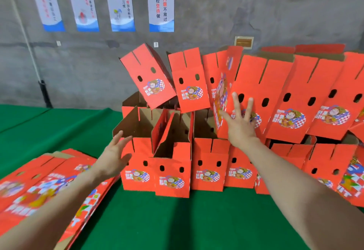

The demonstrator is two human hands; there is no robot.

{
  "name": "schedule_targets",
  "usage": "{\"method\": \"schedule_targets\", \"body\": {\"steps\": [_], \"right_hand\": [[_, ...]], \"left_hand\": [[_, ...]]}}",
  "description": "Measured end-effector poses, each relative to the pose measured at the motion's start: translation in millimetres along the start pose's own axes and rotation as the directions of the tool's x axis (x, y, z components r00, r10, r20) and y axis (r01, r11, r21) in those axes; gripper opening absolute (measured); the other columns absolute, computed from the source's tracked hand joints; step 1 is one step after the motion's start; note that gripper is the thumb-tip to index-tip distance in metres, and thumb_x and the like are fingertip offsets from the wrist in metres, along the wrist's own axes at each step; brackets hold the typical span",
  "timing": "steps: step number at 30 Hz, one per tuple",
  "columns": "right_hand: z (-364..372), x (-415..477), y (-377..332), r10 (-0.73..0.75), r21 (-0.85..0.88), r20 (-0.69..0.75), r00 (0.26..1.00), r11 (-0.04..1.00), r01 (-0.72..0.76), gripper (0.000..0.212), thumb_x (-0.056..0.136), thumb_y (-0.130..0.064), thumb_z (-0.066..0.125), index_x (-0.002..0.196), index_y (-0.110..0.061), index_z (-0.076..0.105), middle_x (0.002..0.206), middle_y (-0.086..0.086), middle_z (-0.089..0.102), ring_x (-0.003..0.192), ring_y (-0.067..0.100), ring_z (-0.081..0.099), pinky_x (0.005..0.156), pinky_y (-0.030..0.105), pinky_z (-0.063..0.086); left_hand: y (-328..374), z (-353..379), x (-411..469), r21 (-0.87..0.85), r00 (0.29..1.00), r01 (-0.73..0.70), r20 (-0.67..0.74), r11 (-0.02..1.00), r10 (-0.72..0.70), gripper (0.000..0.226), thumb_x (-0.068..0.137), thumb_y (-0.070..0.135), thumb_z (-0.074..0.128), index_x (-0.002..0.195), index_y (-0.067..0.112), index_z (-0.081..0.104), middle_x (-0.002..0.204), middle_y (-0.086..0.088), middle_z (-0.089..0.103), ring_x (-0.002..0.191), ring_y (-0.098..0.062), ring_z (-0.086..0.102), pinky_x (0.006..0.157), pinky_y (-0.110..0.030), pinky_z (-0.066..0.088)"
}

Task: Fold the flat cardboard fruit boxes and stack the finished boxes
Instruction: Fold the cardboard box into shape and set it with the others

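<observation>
Both hands spread open, a worker's right hand braces leaning folded boxes, apparently to stop them toppling; the left hand reaches a near box on the green bench. Flat boxes wait near left.

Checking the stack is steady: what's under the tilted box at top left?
The tilted box leans over open brown-lined boxes. Its lower edge and what supports it are hidden.
</observation>
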State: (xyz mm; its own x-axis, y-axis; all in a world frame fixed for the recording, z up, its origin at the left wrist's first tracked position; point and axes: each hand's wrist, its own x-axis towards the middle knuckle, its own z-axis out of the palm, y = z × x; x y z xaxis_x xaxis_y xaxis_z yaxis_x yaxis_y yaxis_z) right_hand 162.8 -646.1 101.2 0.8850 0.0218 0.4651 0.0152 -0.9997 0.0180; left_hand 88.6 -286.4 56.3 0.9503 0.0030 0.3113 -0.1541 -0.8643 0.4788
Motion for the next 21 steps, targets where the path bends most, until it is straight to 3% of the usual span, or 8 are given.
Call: {"method": "schedule_targets", "body": {"steps": [4, 8, 11, 15, 18, 21], "right_hand": [[-7.1, -14.9, -49.5, 0.065, 0.168, -0.061, 0.996, 0.984, -0.054, 0.073, 0.082, -0.009, 0.064, 0.146, -0.022, 0.032, 0.155, 0.014, -0.027, 0.142, 0.047, -0.017, 0.113, 0.063, 0.011], [-10.6, -43.9, -132.3, -0.160, 0.454, -0.130, 0.979, 0.868, 0.202, 0.051, 0.090, -0.013, 0.059, 0.137, -0.005, 0.042, 0.159, 0.018, 0.001, 0.147, 0.033, 0.002, 0.117, 0.043, 0.017], [-10.6, -72.6, -196.5, -0.269, 0.631, -0.107, 0.957, 0.725, 0.275, 0.046, 0.092, -0.013, 0.057, 0.136, -0.005, 0.043, 0.157, 0.013, 0.017, 0.145, 0.027, 0.018, 0.115, 0.034, 0.020], [9.3, -115.4, -271.0, -0.412, 0.711, -0.038, 0.910, 0.629, 0.315, 0.044, 0.093, -0.011, 0.054, 0.136, -0.005, 0.043, 0.155, 0.011, 0.025, 0.141, 0.025, 0.028, 0.114, 0.030, 0.022], [32.4, -147.3, -317.9, -0.533, 0.714, 0.081, 0.842, 0.620, 0.325, 0.045, 0.096, -0.015, 0.051, 0.139, -0.008, 0.039, 0.155, 0.007, 0.024, 0.140, 0.025, 0.030, 0.113, 0.034, 0.028], [55.2, -173.0, -357.5, -0.620, 0.694, 0.192, 0.761, 0.634, 0.341, 0.044, 0.096, -0.012, 0.048, 0.138, -0.007, 0.039, 0.150, 0.005, 0.029, 0.131, 0.029, 0.041, 0.106, 0.039, 0.038]], "left_hand": [[-55.1, -33.4, -40.5, 0.052, 0.988, 0.153, 0.006, 0.987, -0.154, 0.059, 0.090, 0.005, 0.060, 0.144, 0.006, 0.037, 0.156, -0.020, 0.015, 0.144, -0.029, 0.020, 0.113, -0.029, 0.019], [-95.9, -49.4, -71.7, 0.096, 0.975, 0.211, 0.044, 0.973, -0.216, 0.059, 0.091, 0.007, 0.059, 0.144, 0.006, 0.035, 0.156, -0.019, 0.016, 0.143, -0.031, 0.024, 0.112, -0.031, 0.022], [-122.1, -56.7, -89.9, 0.110, 0.964, 0.237, 0.094, 0.965, -0.247, 0.060, 0.091, 0.009, 0.059, 0.145, 0.007, 0.033, 0.156, -0.018, 0.015, 0.143, -0.030, 0.024, 0.111, -0.030, 0.023], [-169.7, -61.9, -114.3, 0.189, 0.939, 0.276, 0.157, 0.942, -0.306, 0.063, 0.093, 0.016, 0.059, 0.147, 0.007, 0.029, 0.156, -0.017, 0.019, 0.143, -0.028, 0.024, 0.112, -0.030, 0.023], [-212.8, -57.5, -133.2, 0.277, 0.885, 0.333, 0.237, 0.901, -0.400, 0.068, 0.093, 0.027, 0.059, 0.148, 0.008, 0.024, 0.156, -0.013, 0.022, 0.142, -0.024, 0.028, 0.112, -0.028, 0.025], [-250.8, -44.6, -151.5, 0.388, 0.826, 0.385, 0.261, 0.837, -0.500, 0.073, 0.094, 0.038, 0.053, 0.151, 0.012, 0.015, 0.159, -0.007, 0.012, 0.145, -0.019, 0.018, 0.115, -0.037, 0.024]]}}
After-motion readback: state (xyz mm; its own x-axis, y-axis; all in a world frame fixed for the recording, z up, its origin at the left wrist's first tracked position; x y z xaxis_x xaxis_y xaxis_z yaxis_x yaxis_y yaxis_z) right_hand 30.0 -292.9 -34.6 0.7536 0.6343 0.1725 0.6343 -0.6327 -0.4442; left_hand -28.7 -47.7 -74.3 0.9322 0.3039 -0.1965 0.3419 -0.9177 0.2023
